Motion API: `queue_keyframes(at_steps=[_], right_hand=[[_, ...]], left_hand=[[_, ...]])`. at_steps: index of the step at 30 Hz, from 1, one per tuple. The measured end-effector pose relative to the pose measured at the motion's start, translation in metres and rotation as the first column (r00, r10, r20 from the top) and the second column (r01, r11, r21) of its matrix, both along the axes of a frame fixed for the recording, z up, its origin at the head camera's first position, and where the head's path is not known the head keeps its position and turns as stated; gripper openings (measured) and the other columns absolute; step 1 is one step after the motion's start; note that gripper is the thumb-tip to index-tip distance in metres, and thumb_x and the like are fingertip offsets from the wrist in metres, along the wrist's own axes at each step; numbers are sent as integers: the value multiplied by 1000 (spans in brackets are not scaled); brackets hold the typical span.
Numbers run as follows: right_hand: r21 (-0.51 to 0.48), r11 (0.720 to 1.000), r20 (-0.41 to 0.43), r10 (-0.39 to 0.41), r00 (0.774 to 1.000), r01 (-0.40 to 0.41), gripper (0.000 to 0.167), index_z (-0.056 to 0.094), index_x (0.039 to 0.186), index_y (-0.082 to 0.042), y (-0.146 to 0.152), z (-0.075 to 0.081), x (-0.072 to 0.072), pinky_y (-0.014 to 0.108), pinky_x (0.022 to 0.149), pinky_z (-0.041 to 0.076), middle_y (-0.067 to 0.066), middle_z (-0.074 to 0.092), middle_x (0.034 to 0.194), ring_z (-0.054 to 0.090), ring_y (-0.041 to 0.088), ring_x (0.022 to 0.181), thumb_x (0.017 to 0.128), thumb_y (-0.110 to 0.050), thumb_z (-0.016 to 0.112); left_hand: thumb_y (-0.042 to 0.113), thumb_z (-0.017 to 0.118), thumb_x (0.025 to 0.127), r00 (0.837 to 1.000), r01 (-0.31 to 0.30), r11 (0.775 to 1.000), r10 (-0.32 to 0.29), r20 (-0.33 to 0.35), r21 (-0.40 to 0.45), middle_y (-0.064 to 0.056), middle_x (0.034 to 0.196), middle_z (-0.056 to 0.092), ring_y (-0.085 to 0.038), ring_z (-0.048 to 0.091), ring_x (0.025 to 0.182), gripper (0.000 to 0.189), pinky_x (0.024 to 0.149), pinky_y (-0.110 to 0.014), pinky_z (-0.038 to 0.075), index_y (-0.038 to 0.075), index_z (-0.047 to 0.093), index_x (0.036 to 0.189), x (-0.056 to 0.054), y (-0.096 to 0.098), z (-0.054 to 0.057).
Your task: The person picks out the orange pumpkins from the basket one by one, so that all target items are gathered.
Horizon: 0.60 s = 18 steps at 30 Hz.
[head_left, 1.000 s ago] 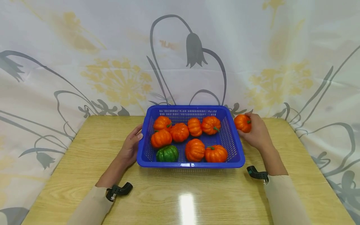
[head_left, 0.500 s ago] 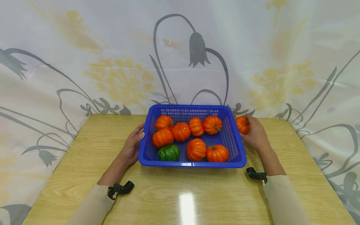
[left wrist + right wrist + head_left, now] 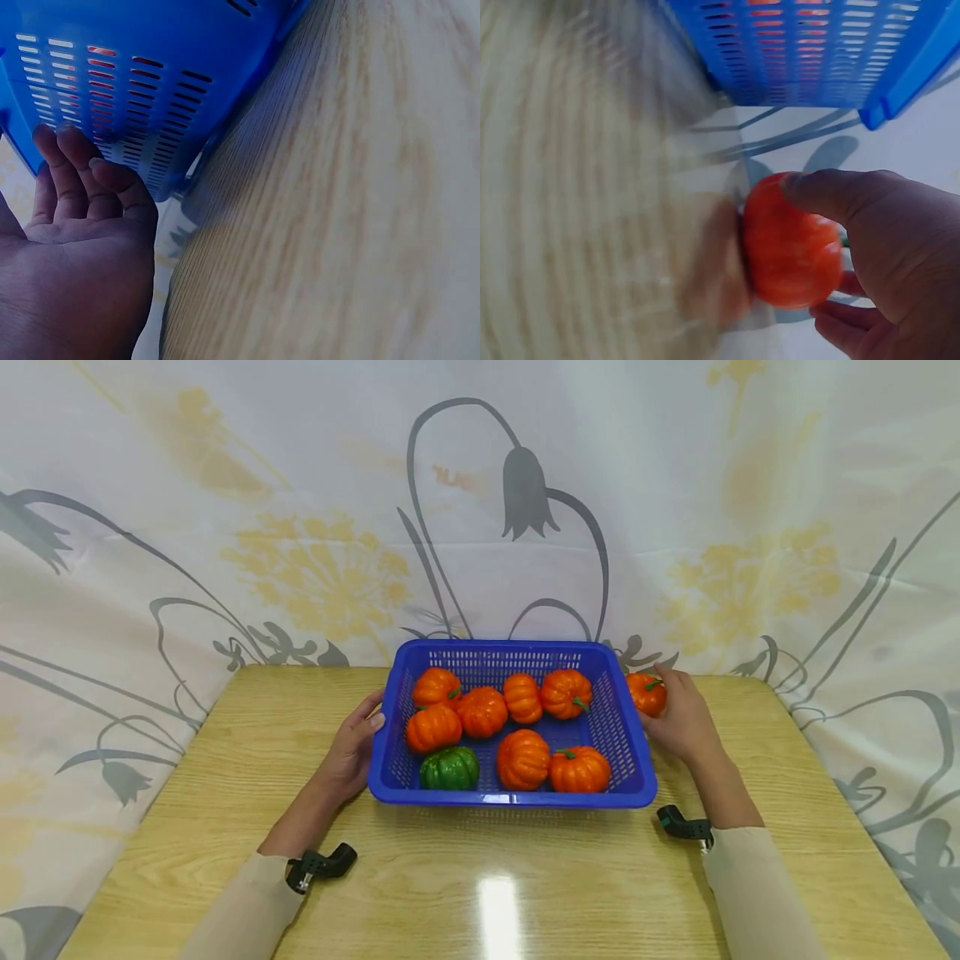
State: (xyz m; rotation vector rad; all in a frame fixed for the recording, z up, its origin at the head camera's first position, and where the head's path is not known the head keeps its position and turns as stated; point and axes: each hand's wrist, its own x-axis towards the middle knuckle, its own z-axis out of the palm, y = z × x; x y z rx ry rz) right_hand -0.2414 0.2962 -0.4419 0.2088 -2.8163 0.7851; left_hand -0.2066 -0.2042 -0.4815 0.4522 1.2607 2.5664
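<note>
My right hand (image 3: 681,717) holds a small orange pumpkin (image 3: 647,694) just outside the basket's right wall. In the right wrist view the thumb lies on one side of the pumpkin (image 3: 789,244), fingers on the other, and its underside is right at the tabletop. My left hand (image 3: 352,745) rests at the left side of the blue plastic basket (image 3: 512,799). In the left wrist view its loosely bent fingers (image 3: 101,180) are right at the slotted wall. Inside the basket lie several orange pumpkins (image 3: 522,760) and one green pumpkin (image 3: 449,768).
The basket stands toward the back of a wooden table (image 3: 420,877), close to a floral-patterned curtain (image 3: 300,510). Black wrist-worn mounts (image 3: 321,865) sit on both forearms, at the cuffs of beige sleeves.
The orange pumpkin in my right hand has come down a little beside the basket and its stem has turned. My left hand stays at the basket's side, and the view has shifted slightly.
</note>
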Motion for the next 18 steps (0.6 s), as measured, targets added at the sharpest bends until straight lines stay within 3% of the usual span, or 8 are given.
queue_keyframes(at_steps=[18], right_hand=[[-11,994,-179,107,978,-111,55,53,141,9,-17,47,21,74,107,40,35,47,141,47,54,130,93,-9,75]], left_hand=[[10,44,111,1000,1,1000,-1,-12,-4,-5,130,70,-17,72,110,37,93,-33,61,18,54,146,1,0,2]])
